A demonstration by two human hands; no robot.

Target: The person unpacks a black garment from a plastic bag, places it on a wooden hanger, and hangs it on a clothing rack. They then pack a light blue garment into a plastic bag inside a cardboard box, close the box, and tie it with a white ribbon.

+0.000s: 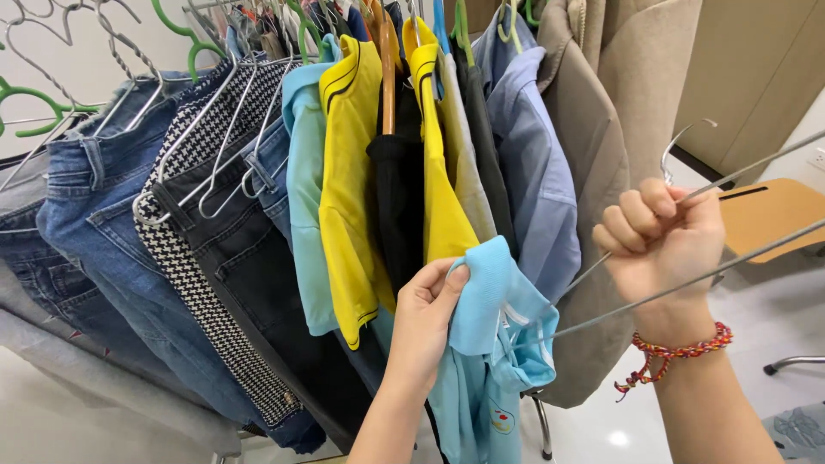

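Denim is filling the left of the crowded clothes rack: blue jeans (pixel 112 249) and a black-and-white houndstooth garment (pixel 193 283) are hanging from bent grey wire hangers (pixel 215 129), packed tight so each is pressing on its neighbour. Further along, a yellow shirt with dark trim (pixel 348 180) is hanging beside a pale blue button shirt (pixel 533 172). In front of these, the left hand (pixel 425 322) is pinching the collar of a light blue polo shirt (pixel 490 344), thumb and fingers closed on the cloth, apparently holding the neck open. The right hand (pixel 662 236) is making a fist, fingers clamped on a thin grey wire hanger (pixel 687 279) whose end is reaching into that collar.
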